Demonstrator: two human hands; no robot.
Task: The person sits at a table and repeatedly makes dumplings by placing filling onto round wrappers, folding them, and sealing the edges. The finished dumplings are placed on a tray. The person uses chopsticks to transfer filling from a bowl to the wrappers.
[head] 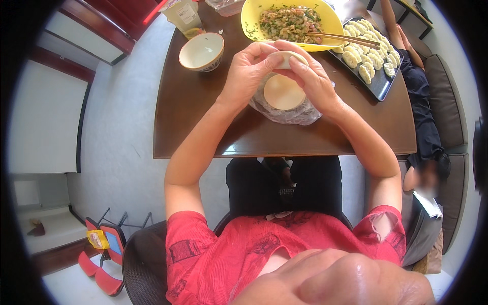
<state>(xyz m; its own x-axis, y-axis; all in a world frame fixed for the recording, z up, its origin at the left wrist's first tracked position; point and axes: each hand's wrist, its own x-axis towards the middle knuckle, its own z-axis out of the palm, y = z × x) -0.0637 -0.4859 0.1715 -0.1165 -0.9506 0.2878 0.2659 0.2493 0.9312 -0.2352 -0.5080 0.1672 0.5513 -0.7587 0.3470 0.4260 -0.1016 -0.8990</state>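
Between them, my left hand (249, 65) and my right hand (314, 74) hold a folded dumpling (290, 60), thumbs pressed along its near side. Below my hands a stack of round dumpling wrappers (284, 92) rests on a crumpled clear plastic bag (301, 117) on the table. Just beyond my fingers stands a yellow bowl (251, 32) of chopped filling (291, 21), with wooden chopsticks (343, 39) leaning in it and over its right rim. At the far right a black tray (377, 88) carries several pleated dumplings (364, 44).
A white bowl (202, 51) sits left on the brown wooden table (187, 122), near a clear plastic container (183, 17). To the right, a person in dark clothing (423, 103) lies on a sofa (446, 103). A red folding-frame item (108, 280) stands on the floor at lower left.
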